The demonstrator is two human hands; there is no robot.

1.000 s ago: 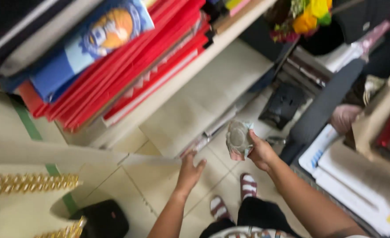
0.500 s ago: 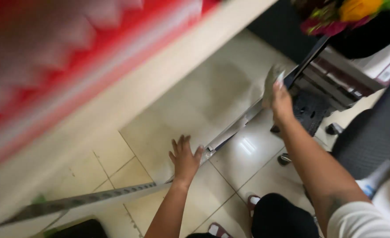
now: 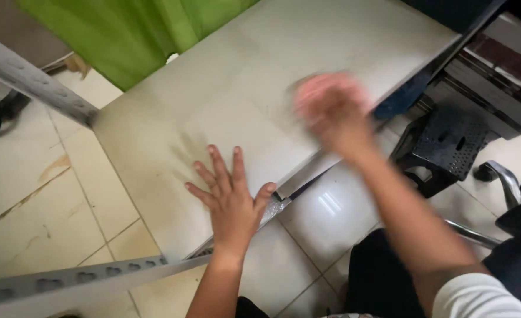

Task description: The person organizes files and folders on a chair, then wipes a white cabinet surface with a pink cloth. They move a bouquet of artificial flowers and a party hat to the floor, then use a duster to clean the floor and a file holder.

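Low on a pale shelf board (image 3: 254, 88), near its front edge: left hand (image 3: 228, 197) pressed flat, palm down, fingers (image 3: 219, 165) spread wide and released, grasping nothing. Farther along the same board, toward its right end: right hand (image 3: 331, 112), a pink blur over the surface, too smeared to tell whether the fingers are clenched or loose, or whether anything sits in them. Board itself bare and dull cream, faintly streaked, with a thin metal edge strip (image 3: 299, 179) running along the front just beside the left thumb. Slotted grey metal upright (image 3: 31, 82) crossing the upper left corner, and another perforated grey rail (image 3: 84, 280) slanting along the bottom left. Glossy beige floor tiles (image 3: 48, 194) below and to the left, stained brown in places, with a bright reflection on the tile between the two forearms. Green cloth (image 3: 137, 35) hanging behind the board at the top. Black perforated plastic stool (image 3: 449, 144) to the right, near the right forearm, stacked flat items (image 3: 496, 76) behind it, and a chrome chair leg (image 3: 502, 176) at the right edge. White sleeve cuff (image 3: 484, 297) on the right arm, low in view.
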